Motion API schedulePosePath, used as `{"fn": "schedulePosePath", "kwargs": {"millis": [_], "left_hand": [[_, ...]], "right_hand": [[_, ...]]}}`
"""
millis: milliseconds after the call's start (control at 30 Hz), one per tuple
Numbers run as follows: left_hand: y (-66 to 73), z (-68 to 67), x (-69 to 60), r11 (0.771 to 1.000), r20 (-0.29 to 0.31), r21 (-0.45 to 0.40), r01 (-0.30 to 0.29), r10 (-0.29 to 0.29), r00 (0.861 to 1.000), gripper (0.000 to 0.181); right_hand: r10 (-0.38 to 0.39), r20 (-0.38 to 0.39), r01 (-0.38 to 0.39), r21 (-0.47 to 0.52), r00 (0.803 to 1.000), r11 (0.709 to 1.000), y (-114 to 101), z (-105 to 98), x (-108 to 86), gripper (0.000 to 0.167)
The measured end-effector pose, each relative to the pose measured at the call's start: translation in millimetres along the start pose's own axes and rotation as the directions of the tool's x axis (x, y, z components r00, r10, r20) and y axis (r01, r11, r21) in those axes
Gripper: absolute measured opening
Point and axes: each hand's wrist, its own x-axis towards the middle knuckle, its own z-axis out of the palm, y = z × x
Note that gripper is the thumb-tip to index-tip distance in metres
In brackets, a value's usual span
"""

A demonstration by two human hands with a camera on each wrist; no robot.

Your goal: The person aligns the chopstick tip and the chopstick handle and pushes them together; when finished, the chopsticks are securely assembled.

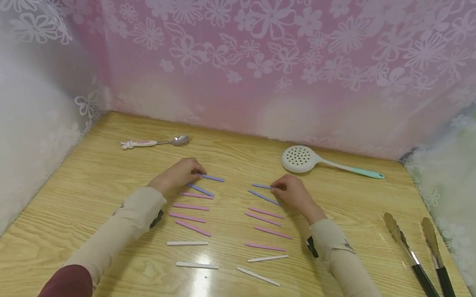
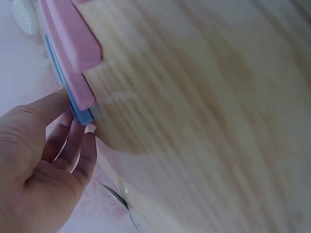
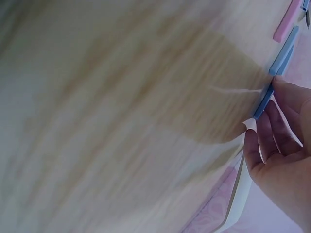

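My left hand (image 1: 181, 174) pinches the end of a thin blue stick (image 1: 216, 179) at the far end of the left column. Opposite it, my right hand (image 1: 296, 195) pinches the outer end of another blue stick (image 1: 260, 186). Just nearer lie a second left blue stick (image 1: 202, 190) and a second right one (image 1: 264, 198), both slanted. Several pink sticks (image 1: 190, 207) continue the left column, and several pink sticks (image 1: 265, 213) the right. Closest to me are white sticks, two on the left (image 1: 197, 265) and two on the right (image 1: 259, 276).
A spoon (image 1: 154, 143) with a pale figured handle lies at the back left. At the back right is a white slotted skimmer (image 1: 300, 159) with a turquoise handle end. Black-handled tongs (image 1: 437, 287) lie spread on the right. Flowered curtains (image 1: 252, 71) border the wooden table (image 1: 81, 189).
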Motion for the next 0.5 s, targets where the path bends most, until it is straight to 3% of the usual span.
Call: {"fn": "schedulePosePath", "kwargs": {"millis": [233,500], "left_hand": [[0.4,0.6,1.5,0.999,-0.036,0.023,-0.036,0.037,0.999,0.022],[19.7,0.1,-4.5,0.993,-0.136,-0.011,-0.119,0.116,0.984,0.021]], "right_hand": [[0.007,0.006,-0.008,0.024,1.000,1.000,-0.4,-0.2,-0.5,0.012],[0.015,-0.074,-0.004,0.137,0.997,0.991,-17.2,-5.6,-8.2,0.012]]}}
